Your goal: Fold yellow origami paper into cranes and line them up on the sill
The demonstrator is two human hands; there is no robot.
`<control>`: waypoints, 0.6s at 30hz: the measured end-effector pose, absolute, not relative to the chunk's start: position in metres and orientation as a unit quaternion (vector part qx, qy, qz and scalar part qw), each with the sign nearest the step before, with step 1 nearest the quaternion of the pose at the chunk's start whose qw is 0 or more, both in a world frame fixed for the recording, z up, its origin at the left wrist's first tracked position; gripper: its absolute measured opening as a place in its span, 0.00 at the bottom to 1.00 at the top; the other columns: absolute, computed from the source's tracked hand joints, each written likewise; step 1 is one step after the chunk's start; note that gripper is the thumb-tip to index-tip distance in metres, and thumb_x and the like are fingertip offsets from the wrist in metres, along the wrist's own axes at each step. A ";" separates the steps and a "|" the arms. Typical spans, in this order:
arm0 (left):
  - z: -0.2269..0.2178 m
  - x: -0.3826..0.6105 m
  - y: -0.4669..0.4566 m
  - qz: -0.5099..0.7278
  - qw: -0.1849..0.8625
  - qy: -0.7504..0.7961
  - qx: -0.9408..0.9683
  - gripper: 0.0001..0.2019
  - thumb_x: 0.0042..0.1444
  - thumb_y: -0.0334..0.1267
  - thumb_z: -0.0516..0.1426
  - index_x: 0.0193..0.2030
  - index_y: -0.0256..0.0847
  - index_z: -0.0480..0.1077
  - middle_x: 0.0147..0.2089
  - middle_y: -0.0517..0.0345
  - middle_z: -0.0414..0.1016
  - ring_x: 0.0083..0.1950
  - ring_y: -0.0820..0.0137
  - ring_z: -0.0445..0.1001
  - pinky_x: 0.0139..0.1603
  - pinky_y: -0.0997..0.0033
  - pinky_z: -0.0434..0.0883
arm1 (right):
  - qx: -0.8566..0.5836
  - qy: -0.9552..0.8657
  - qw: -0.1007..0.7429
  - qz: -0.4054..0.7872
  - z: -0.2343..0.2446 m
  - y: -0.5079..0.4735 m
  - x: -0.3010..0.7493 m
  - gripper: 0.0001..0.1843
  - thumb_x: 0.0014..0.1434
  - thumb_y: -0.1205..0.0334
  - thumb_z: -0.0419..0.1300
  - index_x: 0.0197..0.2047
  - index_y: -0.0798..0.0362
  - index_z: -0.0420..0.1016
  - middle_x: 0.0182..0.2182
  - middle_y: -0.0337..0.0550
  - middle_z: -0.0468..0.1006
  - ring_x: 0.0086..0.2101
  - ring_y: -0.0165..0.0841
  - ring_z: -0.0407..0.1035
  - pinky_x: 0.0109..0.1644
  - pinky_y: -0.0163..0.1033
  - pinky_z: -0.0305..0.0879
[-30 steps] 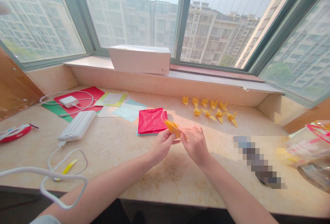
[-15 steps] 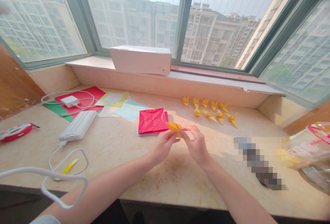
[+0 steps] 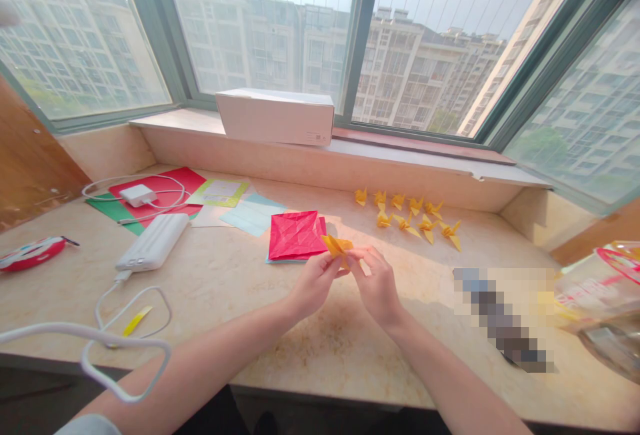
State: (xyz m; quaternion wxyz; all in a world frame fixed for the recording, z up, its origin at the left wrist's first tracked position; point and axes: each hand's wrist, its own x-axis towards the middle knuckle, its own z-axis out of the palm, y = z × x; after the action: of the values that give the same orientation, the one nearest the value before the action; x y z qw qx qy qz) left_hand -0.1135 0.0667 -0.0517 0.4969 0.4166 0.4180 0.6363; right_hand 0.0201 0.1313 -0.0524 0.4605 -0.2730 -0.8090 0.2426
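Note:
My left hand (image 3: 311,284) and my right hand (image 3: 376,284) meet above the middle of the stone counter (image 3: 240,281). Both pinch a small folded piece of yellow paper (image 3: 336,245), the left from below and the right at its right end. Just behind it lies a creased red sheet (image 3: 294,235) on a pale blue one. Several finished yellow paper cranes (image 3: 411,215) stand in two rows farther back on the right.
A white power bank (image 3: 153,241) with its white cable (image 3: 120,308) lies to the left, beside a charger (image 3: 137,195) on red and green sheets. A white box (image 3: 275,117) sits on the sill. A clear plastic container (image 3: 600,295) is at right, a red pouch (image 3: 30,253) at far left.
The yellow paper has been lifted slightly and turned between my fingers; my right hand's fingers have shifted closer onto it. The rest has not moved.

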 end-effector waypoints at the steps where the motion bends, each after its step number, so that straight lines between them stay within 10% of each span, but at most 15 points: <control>1: -0.052 -0.113 0.067 0.632 0.503 0.418 0.416 0.18 0.57 0.48 0.60 0.48 0.39 0.77 0.52 0.49 0.78 0.55 0.58 0.74 0.58 0.55 0.71 | -0.277 -0.816 0.465 0.205 -0.052 0.133 0.022 0.07 0.65 0.61 0.56 0.40 0.50 0.76 0.37 0.45 0.79 0.40 0.38 0.73 0.47 0.45 0.66; 13: -0.048 -0.114 0.063 0.602 0.498 0.419 0.463 0.20 0.59 0.50 0.59 0.44 0.32 0.77 0.41 0.48 0.81 0.46 0.61 0.78 0.51 0.60 0.74 | -0.193 -0.875 0.440 -0.056 -0.045 0.128 0.028 0.08 0.63 0.68 0.58 0.32 0.51 0.74 0.33 0.43 0.78 0.35 0.35 0.69 0.46 0.45 0.58; 18: -0.047 -0.120 0.070 0.650 0.495 0.400 0.415 0.20 0.60 0.51 0.57 0.46 0.33 0.76 0.43 0.46 0.81 0.47 0.60 0.79 0.54 0.57 0.73 | -0.171 -0.880 0.443 -0.028 -0.044 0.129 0.029 0.13 0.63 0.70 0.58 0.50 0.49 0.73 0.41 0.45 0.80 0.43 0.38 0.72 0.52 0.48 0.58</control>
State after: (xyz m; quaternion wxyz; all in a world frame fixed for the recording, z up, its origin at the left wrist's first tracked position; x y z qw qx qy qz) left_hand -0.1195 0.0703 -0.0472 0.4954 0.4152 0.3996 0.6500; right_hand 0.0293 0.1293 -0.0440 0.4432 -0.1705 -0.8796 -0.0277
